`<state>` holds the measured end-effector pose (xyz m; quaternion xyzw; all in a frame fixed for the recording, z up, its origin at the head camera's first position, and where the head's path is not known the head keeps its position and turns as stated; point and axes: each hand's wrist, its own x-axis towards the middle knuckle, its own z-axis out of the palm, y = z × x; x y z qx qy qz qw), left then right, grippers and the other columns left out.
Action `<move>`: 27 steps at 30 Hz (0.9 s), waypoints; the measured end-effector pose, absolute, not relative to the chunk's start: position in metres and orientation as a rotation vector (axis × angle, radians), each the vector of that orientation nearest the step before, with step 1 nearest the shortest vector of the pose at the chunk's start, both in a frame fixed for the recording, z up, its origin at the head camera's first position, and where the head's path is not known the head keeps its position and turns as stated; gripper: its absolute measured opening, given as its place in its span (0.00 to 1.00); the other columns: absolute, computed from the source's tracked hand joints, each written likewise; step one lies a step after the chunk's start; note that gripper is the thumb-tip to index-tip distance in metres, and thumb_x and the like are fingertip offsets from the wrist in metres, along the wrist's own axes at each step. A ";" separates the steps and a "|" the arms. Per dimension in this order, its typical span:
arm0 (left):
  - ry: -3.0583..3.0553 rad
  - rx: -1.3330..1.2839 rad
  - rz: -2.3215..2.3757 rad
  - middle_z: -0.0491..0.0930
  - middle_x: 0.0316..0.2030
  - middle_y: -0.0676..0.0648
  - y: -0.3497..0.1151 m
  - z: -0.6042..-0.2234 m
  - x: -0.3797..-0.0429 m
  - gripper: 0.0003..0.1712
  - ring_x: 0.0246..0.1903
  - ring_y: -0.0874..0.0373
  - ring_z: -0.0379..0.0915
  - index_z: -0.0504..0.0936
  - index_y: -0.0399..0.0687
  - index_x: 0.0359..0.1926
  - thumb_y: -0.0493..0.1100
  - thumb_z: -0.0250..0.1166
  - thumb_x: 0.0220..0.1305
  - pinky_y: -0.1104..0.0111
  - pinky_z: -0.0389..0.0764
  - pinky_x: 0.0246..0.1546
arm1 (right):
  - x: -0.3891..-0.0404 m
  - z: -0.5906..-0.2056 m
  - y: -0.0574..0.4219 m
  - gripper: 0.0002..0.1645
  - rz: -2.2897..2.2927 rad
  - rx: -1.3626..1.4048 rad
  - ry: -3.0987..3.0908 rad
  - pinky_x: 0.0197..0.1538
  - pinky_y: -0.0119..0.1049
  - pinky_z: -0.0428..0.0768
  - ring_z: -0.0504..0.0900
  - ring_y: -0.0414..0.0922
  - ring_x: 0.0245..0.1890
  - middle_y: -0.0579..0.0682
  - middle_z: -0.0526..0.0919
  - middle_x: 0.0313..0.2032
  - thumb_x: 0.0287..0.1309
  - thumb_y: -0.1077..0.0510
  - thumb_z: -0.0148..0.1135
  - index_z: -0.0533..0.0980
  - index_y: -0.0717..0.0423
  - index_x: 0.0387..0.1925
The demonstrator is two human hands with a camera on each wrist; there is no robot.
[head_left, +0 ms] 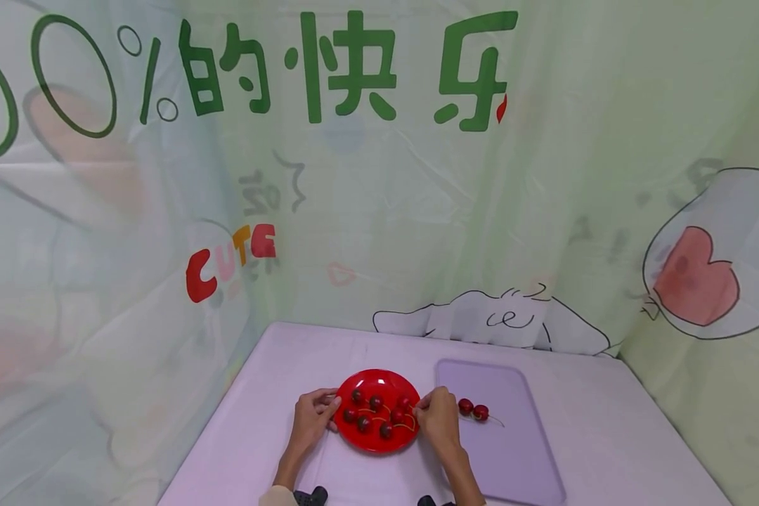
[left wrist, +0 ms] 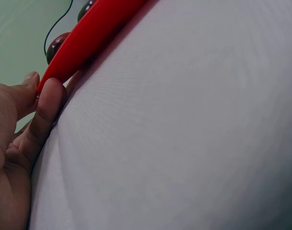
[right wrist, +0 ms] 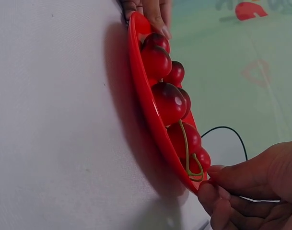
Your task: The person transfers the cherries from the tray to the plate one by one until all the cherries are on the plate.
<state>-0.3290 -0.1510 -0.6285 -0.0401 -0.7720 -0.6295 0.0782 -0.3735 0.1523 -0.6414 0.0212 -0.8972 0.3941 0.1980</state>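
Observation:
A round red plate bears several dark red cherries with green stems. My left hand holds its left rim, thumb above and fingers beneath; the left wrist view shows this grip on the plate close up. At the opposite side my right hand pinches the right rim between thumb and forefinger. In the right wrist view, a looped cherry stem lies just beside the right fingertips. The plate's underside is mostly hidden, so I cannot tell whether it touches the table.
A light purple tray lies right of the plate, partly behind my right forearm. Two joined cherries with a stem rest on it. The pale table meets printed curtains at the back and sides.

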 end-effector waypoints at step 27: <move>-2.318 -0.096 -1.877 0.89 0.48 0.34 -0.151 -0.624 -0.326 0.20 0.19 0.62 0.82 0.85 0.36 0.64 0.40 0.70 0.76 0.75 0.88 0.29 | -0.301 -0.531 0.179 0.10 1.305 -0.167 -2.382 0.30 0.28 0.82 0.90 0.47 0.28 0.63 0.91 0.29 0.51 0.72 0.78 0.88 0.72 0.37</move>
